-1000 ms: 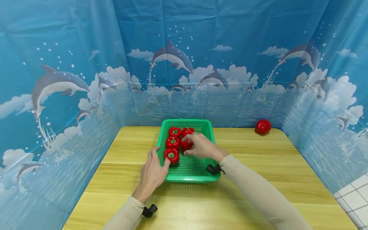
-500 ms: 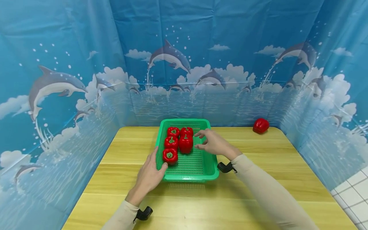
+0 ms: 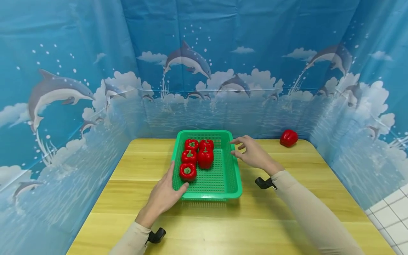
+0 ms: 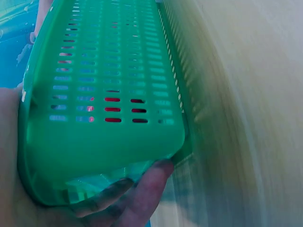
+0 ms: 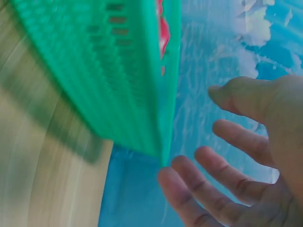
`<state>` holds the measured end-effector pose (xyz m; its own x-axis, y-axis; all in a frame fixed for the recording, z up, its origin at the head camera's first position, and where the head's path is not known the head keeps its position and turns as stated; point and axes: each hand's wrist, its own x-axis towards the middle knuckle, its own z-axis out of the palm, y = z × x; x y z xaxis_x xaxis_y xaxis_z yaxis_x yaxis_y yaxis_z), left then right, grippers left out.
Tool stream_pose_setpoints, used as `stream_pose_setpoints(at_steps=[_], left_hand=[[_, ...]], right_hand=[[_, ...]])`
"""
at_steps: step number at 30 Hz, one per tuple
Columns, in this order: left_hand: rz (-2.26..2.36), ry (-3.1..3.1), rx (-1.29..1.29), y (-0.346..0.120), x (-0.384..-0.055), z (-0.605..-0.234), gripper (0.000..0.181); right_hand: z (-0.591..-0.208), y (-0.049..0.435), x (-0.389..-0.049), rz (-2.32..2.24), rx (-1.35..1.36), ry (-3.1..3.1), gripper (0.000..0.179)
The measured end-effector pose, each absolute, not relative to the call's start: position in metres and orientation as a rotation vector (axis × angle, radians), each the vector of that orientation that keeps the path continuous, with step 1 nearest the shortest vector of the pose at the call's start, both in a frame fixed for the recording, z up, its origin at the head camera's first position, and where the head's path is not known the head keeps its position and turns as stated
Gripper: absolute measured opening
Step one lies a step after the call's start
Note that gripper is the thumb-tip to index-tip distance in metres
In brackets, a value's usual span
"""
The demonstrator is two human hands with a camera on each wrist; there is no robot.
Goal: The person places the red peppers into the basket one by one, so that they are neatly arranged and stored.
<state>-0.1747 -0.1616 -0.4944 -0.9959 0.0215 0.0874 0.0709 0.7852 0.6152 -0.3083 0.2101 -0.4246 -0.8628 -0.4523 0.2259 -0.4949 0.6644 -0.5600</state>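
A green plastic basket [image 3: 208, 196] stands on the wooden table. Upright inside are several red bell peppers [image 3: 205, 158], grouped toward its left and back. My left hand [image 3: 164, 193] holds the basket's near left corner, thumb over the rim and fingers along the outside of the left wall. In the left wrist view, its fingertips [image 4: 161, 170] lie at the wall's lower edge. My right hand [image 3: 253, 152] hovers by the right rim, its fingers spread and loosely bent around nothing. The right wrist view has this hand [image 5: 236, 175] beside the basket's outer wall.
One more red bell pepper [image 3: 288, 138] lies on the table [image 3: 271, 212] at its back right corner. A blue dolphin-print curtain [image 3: 204, 106] encloses the back and both sides. White tiles [image 3: 392, 216] show beyond the table's right edge.
My right hand has let go of a pepper in the basket's right column and drawn back rightward to the rim. The left hand stays at the near left corner.
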Motion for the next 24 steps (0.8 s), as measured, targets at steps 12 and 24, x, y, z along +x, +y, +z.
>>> stream_pose_setpoints(at_steps=[12, 24], left_hand=[[-1.066, -2.943, -0.126, -0.168, -0.175, -0.496, 0.129], [-1.100, -2.939, -0.127, -0.170, -0.178, -0.493, 0.133]], right_hand=[[-0.447, 0.256, -0.332, 0.915, 0.643, -2.796, 0.051], [-0.467, 0.294, -0.353, 0.884, 0.517, -2.855, 0.062]])
